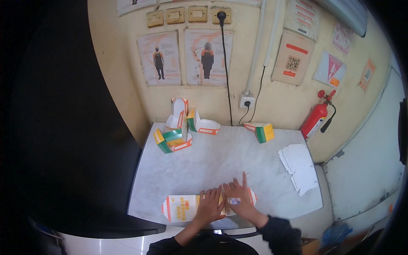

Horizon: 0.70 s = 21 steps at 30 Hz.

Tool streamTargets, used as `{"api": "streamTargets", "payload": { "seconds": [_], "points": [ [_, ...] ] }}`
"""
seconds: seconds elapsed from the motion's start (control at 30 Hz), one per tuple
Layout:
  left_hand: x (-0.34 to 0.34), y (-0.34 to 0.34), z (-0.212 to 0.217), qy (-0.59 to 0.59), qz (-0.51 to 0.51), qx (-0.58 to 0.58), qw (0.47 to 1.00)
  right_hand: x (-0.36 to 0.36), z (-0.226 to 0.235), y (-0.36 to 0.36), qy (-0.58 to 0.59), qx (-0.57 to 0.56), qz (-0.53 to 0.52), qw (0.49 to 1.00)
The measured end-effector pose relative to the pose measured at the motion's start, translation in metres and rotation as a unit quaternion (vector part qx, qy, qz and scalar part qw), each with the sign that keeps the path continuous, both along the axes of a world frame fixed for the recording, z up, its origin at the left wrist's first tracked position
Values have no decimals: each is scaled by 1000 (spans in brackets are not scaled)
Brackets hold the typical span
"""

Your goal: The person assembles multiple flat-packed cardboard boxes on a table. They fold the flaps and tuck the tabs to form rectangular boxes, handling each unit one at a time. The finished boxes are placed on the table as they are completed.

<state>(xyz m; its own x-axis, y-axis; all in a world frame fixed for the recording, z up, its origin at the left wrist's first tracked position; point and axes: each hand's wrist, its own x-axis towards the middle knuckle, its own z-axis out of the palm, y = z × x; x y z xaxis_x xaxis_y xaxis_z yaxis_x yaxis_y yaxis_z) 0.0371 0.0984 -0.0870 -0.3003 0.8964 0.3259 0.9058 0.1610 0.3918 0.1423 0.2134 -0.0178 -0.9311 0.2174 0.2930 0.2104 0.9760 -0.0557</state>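
Both hands lie flat and open, palms down, on an unfolded cardboard box blank [182, 208] that rests at the near edge of the grey desk [221, 161]. The left hand [209, 207] presses on the middle of the blank with its fingers spread and pointing away from the person; the right hand [237, 196] lies just beside it, thumbs nearly touching, over the blank's right end, its forefinger stretched out toward the far side of the desk. Neither hand grips anything; they only press the card down. The blank is white with orange lettering and scalloped orange-striped ends, one end showing to the left of the left hand and the other peeking out to the right of the right hand. Well beyond the hands to the left, against the wall, stands a cluster of folded boxes [176, 131] in white, orange, yellow and green, some stacked on each other. Beyond the right hand, also at the wall, sits a single folded box [261, 131]. To the right of the right hand, near the desk's edge, lies a fanned stack of white flat blanks [299, 168]. A red fire extinguisher [316, 117] leans in the corner beyond that stack.
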Motion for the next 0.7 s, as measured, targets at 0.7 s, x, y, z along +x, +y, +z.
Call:
{"api": "streamTargets", "payload": {
  "seconds": [0.7],
  "points": [
    [8,9,7,-44,52,-184,981,-38,-106,321,222,-162,-409,870]
  ]
}}
